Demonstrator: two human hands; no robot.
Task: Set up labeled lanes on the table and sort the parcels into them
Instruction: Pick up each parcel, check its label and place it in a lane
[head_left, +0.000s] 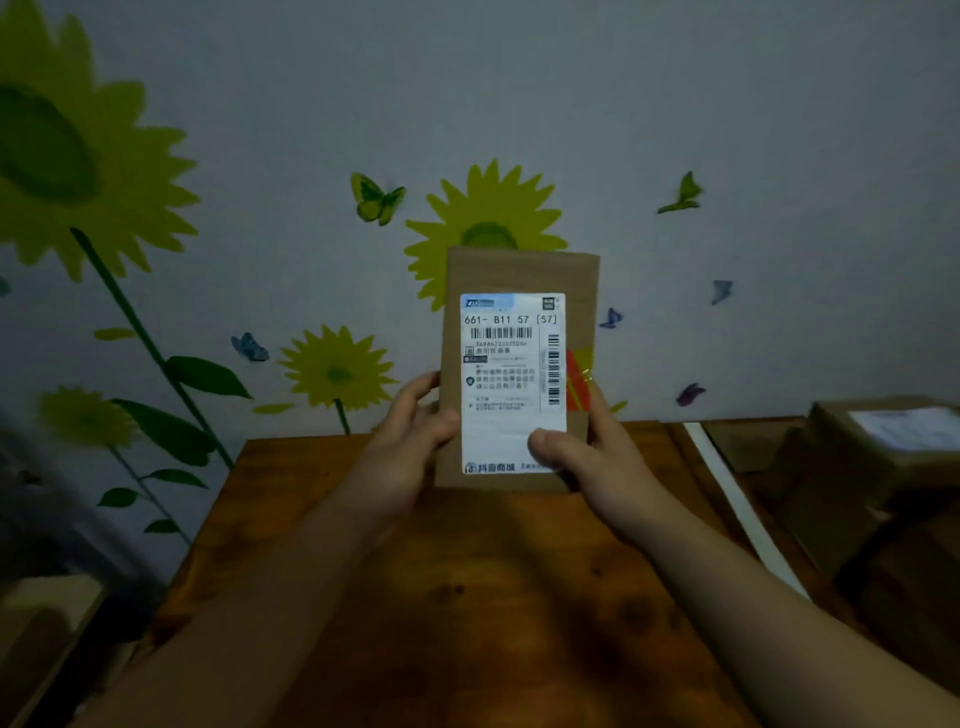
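Note:
I hold a small brown cardboard parcel (519, 275) upright above the far edge of the wooden table (493, 597). Its white shipping label (511, 364) faces me, with a barcode and the code "661- B11 57 [57]". My left hand (410, 441) grips the parcel's lower left edge, thumb on the front. My right hand (592, 452) grips the lower right corner, thumb pressed on the label's bottom. A red and yellow tape strip shows at the parcel's right side.
More brown cardboard boxes (878, 457) with a white label are stacked at the right. A white strip (743, 509) runs along the table's right side. The wall behind carries sunflower and butterfly stickers. Something pale lies low at the left edge (47, 613).

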